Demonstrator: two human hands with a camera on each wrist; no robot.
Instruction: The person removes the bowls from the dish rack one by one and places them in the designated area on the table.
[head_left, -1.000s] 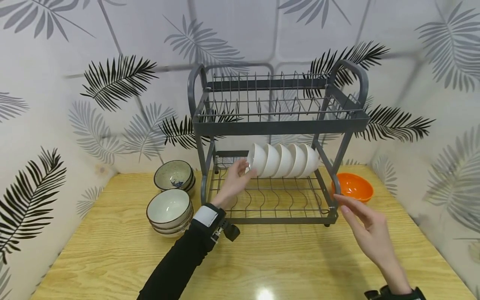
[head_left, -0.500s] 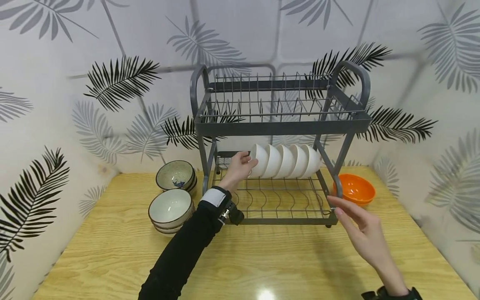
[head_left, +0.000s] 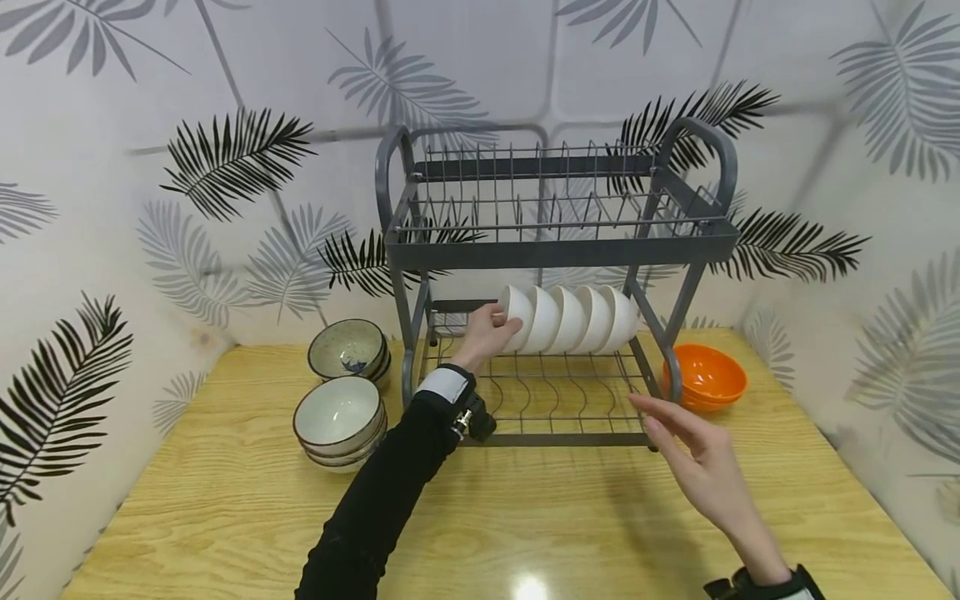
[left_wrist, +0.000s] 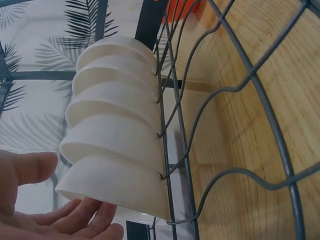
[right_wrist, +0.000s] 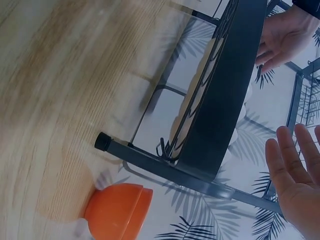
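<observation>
In the head view a row of several white bowls (head_left: 570,321) stands on edge in the lower tier of a grey dish rack (head_left: 558,439). My left hand (head_left: 486,335) is at the leftmost white bowl (left_wrist: 122,187). In the left wrist view its fingers (left_wrist: 82,217) reach against the hollow side of that bowl, while the thumb (left_wrist: 37,167) stands apart from the rim. My right hand (head_left: 705,471) hangs empty before the rack's right front corner, fingers extended and relaxed. The right wrist view shows its fingers (right_wrist: 292,157) beside the rack frame, holding nothing.
Left of the rack stand a stack of pale dark-rimmed bowls (head_left: 337,417) and, behind it, a stack of speckled bowls (head_left: 347,350). Orange bowls (head_left: 708,375) sit nested by the rack's right side. The upper wire tier (head_left: 558,250) overhangs the white bowls.
My left hand has moved right and further in against the leftmost white bowl, which has shifted slightly right. My right hand has drifted left along the rack's front.
</observation>
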